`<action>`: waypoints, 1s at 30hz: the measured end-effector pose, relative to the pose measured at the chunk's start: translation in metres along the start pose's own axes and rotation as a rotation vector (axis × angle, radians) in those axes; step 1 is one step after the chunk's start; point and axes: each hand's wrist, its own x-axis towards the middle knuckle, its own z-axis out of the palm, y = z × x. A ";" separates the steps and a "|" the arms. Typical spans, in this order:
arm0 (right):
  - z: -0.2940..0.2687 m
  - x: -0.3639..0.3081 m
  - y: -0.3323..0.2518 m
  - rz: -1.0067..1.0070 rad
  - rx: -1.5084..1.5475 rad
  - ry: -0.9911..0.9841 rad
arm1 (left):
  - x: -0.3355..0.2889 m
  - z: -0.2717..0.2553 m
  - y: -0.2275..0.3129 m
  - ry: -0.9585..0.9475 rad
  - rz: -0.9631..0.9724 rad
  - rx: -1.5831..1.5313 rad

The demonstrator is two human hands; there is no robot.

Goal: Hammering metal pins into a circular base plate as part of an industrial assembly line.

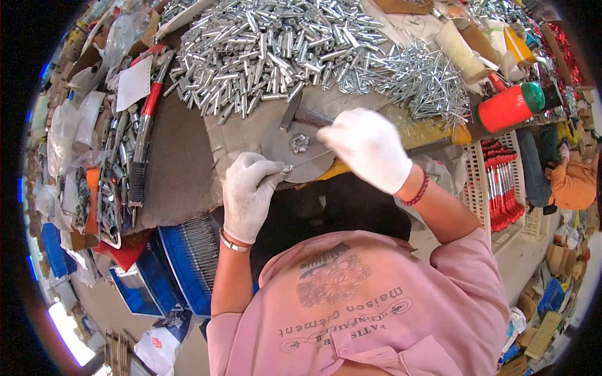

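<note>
My left hand (249, 191), in a white glove, pinches a small metal piece (288, 168) at its fingertips, over the near edge of a round grey plate (276, 141). From that piece a thin metal rod (311, 160) runs up to my right hand (369, 149). The right hand, also gloved and a little blurred, is closed around the rod's other end, its fingertips partly hidden. A small cluster of shiny metal parts (300, 143) sits on the plate. Just beyond lies a hammer (307, 117), its handle passing behind my right hand.
A big heap of metal sleeves (269, 50) covers the bench's far side, with a pile of long screws (426, 81) to its right. A red jar with a green lid (501, 109) lies at right, above a crate of red-handled tools (501, 182). Blue bins (182, 263) stand lower left.
</note>
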 end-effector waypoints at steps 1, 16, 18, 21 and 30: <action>-0.003 0.003 0.015 0.067 0.023 0.112 | 0.000 0.000 -0.001 0.005 -0.003 -0.007; 0.024 0.035 0.086 0.114 -0.299 0.001 | 0.000 0.001 0.001 0.012 0.006 -0.016; 0.025 0.036 0.086 0.111 -0.313 -0.046 | 0.000 0.000 0.001 0.012 0.010 -0.018; 0.021 0.036 0.082 0.086 -0.312 -0.028 | 0.000 0.000 0.000 0.027 0.036 0.006; 0.020 0.046 0.074 0.141 -0.436 -0.142 | 0.002 0.001 0.004 0.023 0.039 -0.024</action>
